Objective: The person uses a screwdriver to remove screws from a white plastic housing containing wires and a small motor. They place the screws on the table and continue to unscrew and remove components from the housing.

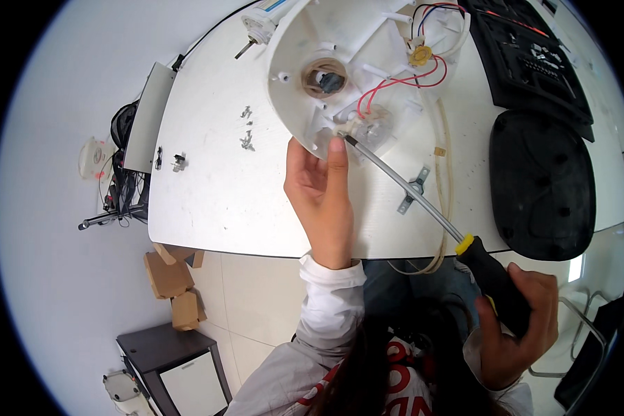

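My left hand (322, 187) grips the near edge of a white plastic appliance housing (291, 48), thumb on top and fingers curled under the rim. In my right hand (520, 326) is a long screwdriver (423, 201) with a black and yellow handle. Its tip sits beside my left thumb, at the housing's near edge; whether it touches a screw is too small to tell. Red wires (388, 84) run inside the housing from a clear plastic part (373, 130) to a yellow round component (419, 55). A round opening (324, 78) holds a dark piece.
Small screws (247, 141) lie on the white table (215, 201) at left, near a small metal part (179, 162). A metal bracket (414, 189) and a pale tube (445, 173) lie under the screwdriver. At right are a black oval cover (542, 184) and an open tool case (534, 66).
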A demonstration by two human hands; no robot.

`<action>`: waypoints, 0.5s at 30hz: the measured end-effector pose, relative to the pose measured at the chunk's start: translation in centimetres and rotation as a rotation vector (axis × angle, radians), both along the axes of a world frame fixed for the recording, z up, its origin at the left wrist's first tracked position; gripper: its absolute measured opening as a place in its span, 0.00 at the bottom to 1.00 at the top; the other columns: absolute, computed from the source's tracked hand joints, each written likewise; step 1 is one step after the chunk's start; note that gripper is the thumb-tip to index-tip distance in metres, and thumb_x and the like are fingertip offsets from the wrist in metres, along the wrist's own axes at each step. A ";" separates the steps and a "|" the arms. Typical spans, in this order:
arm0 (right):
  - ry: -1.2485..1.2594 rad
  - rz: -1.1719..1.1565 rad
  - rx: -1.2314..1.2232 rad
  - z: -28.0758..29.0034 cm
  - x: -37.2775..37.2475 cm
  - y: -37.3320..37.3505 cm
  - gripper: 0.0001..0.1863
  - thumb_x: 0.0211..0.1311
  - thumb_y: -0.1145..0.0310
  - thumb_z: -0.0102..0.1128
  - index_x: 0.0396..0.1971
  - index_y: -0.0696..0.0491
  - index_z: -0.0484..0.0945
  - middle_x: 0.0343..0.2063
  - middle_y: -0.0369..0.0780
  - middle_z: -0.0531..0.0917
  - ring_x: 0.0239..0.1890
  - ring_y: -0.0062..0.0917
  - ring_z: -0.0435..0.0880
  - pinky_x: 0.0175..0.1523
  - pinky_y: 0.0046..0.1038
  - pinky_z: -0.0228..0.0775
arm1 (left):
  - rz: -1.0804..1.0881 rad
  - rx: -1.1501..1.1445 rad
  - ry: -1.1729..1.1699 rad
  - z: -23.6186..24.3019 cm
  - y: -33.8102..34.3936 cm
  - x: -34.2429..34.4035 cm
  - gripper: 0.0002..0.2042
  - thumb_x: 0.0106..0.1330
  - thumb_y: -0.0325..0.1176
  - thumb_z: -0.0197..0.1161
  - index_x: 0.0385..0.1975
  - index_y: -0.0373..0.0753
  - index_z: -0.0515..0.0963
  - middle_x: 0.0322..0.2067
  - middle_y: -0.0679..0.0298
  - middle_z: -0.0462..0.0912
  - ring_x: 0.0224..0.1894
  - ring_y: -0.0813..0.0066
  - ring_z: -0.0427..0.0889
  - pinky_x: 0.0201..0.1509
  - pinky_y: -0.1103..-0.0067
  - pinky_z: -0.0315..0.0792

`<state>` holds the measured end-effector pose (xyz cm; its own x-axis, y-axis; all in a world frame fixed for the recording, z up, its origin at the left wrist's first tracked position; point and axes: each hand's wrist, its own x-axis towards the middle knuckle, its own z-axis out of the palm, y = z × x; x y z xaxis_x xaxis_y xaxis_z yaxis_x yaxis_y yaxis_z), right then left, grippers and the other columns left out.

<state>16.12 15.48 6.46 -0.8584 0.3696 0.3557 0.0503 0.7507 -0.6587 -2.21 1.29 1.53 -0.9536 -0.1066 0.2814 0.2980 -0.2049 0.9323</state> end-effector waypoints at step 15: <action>0.102 0.042 0.169 1.4 -1.0 -0.2 0.20 0.41 0.75 0.72 0.37 0.58 0.76 0.33 0.44 0.75 0.33 0.32 0.78 0.35 0.27 0.70 | -0.054 -0.005 0.017 -0.1 -0.7 -0.3 0.17 0.66 0.26 0.57 0.53 0.29 0.67 0.45 0.60 0.76 0.47 0.77 0.74 0.53 0.82 0.66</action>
